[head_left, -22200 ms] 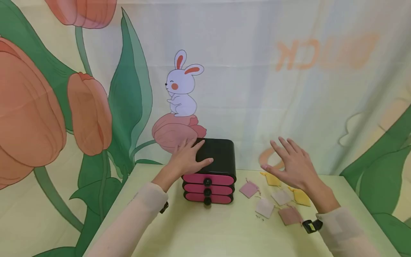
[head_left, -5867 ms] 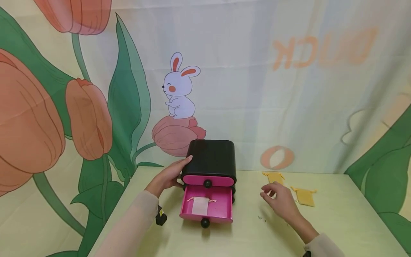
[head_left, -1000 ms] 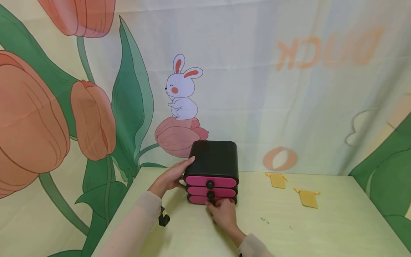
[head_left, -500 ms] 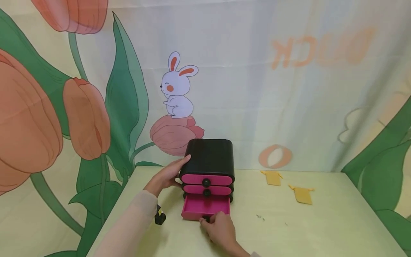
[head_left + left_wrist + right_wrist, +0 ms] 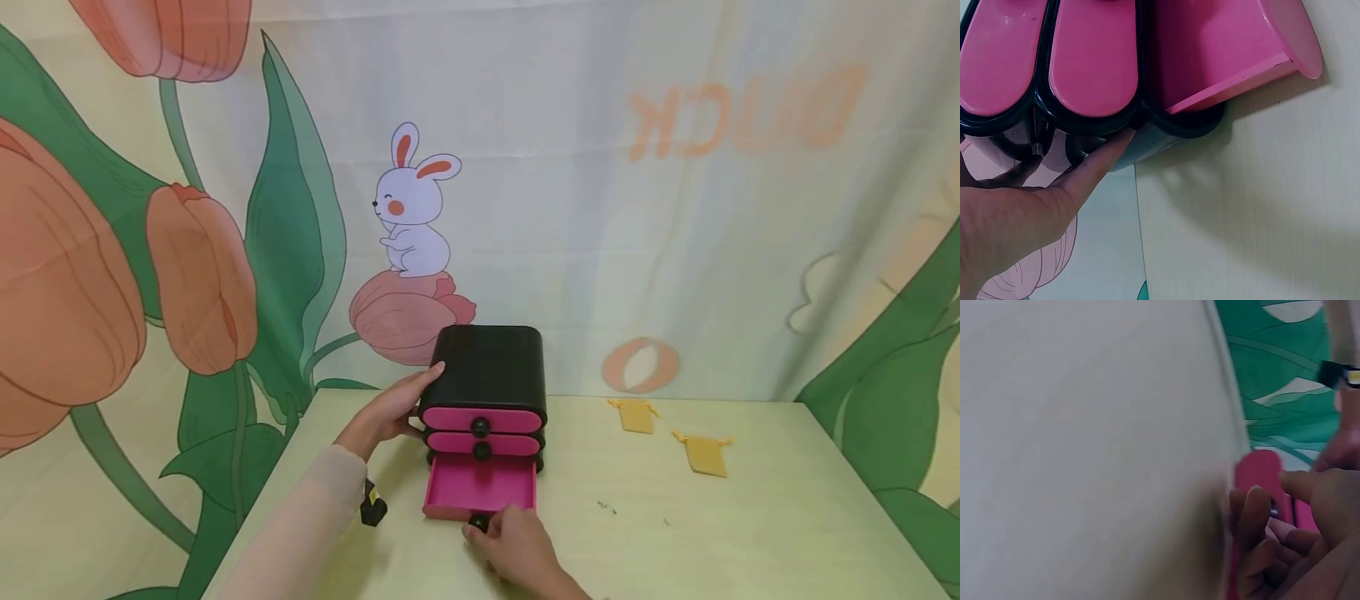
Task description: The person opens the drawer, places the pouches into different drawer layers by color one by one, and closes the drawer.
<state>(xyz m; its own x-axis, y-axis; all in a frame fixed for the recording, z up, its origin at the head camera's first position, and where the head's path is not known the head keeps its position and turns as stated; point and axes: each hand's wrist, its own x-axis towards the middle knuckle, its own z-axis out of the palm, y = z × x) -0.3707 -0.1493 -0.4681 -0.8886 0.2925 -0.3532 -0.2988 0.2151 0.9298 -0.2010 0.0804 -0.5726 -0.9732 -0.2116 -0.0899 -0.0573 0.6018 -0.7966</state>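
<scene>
"Near the back of the table [image 5: 750, 542], what stands there?"

"A black drawer unit [image 5: 487, 362], upright, with 3 pink drawers stacked in it. The bottom drawer [image 5: 483, 486] is pulled out toward the person, its pink floor showing. The top drawer [image 5: 450, 418] and the middle drawer [image 5: 446, 442] are pushed in, each with a round black knob."

"And the hands?"

"The right hand [image 5: 519, 543] is low in front of the bottom drawer, thumb and fingers pinched together on its black knob [image 5: 478, 522]. The left hand [image 5: 388, 412] rests against the unit's left side, fingers spread apart and fairly straight; the left wrist view shows 2 of its fingertips at the black casing."

"What is on that left wrist?"

"A black device [image 5: 372, 504] hangs below it, just past the end of a pale sleeve [image 5: 307, 517]."

"Further out?"

"To the right of the unit, well apart from both hands, lie 2 yellow drawstring pouches: the far pouch [image 5: 637, 417] and the near pouch [image 5: 707, 457], side by side with a gap between. Some tiny dark bits [image 5: 607, 506], too small to identify, lie nearer the person."

"Behind it all?"

"A cloth backdrop [image 5: 540, 208], printed with tulips and 1 white rabbit [image 5: 420, 250]."
</scene>
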